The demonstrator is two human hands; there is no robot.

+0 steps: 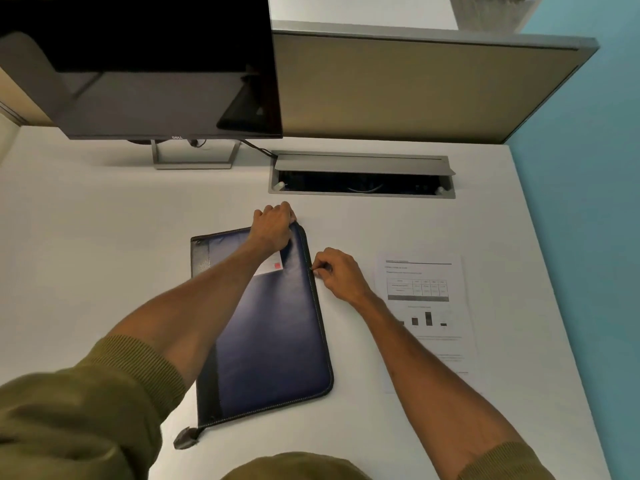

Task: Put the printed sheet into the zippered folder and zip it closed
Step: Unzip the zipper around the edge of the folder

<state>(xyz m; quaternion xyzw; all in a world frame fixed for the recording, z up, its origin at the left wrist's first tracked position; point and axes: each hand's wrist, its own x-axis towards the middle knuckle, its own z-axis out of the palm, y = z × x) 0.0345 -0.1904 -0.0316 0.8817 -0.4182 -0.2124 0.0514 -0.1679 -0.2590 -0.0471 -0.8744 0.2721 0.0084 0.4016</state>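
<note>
On the left we see bare white desk [86, 237], wide and free out to its edge, with a dark monitor [156, 71] standing at the back; its lower bezel reads "DELL".

Our left hand [273, 226] reaches over the zippered folder [273, 341], fingers curled together and clamped on its far right corner. The folder lies flat under that forearm, dark blue with a black spine strip on its left side. A small white label with a red patch [270, 268] shows on its cover just below the left hand; any writing on it is too small to read. A loose zipper tab [185, 438] sticks out at the folder's near left corner.

Our right hand [341, 275] sits at the folder's right edge, thumb and forefinger pinched together on a small dark zipper pull [316, 270].

Right of those fingers, apart from the folder, the printed sheet [424, 317] lies flat on the desk; its table and bar chart text is unreadable. Beyond both hands a cable tray [362, 174] stands open, with cables dimly visible inside.
</note>
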